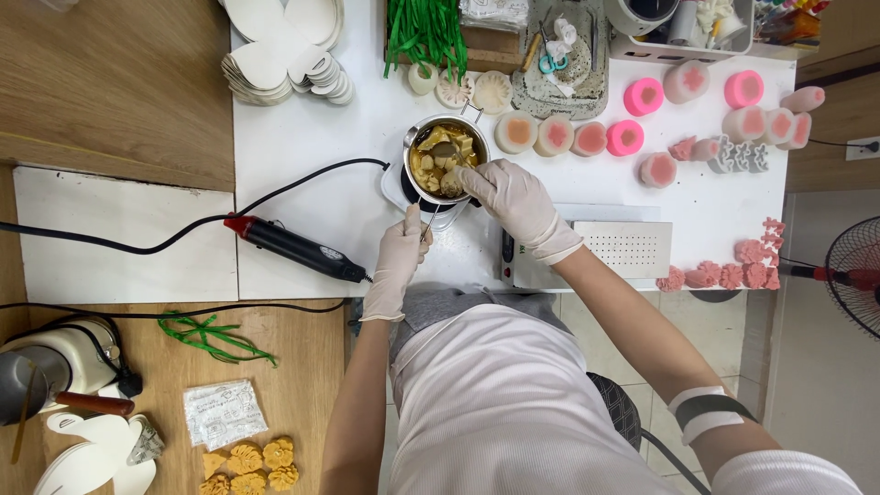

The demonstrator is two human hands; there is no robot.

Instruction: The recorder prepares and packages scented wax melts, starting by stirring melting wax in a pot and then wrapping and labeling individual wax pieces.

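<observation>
We find the right hand (515,203), gloved, with its grip clenched on a spoon (447,152) dipped into the small steel pot (444,161) of yellow-brown chunks. The left hand (400,254), also gloved, pinches the pot's handle (427,223) at the near side. The pot sits on the white counter (312,192), mid-scene. Left of it lies a black heat gun (295,248); to the far right we note pink moulds (643,96) and round wax pieces (555,136)
</observation>
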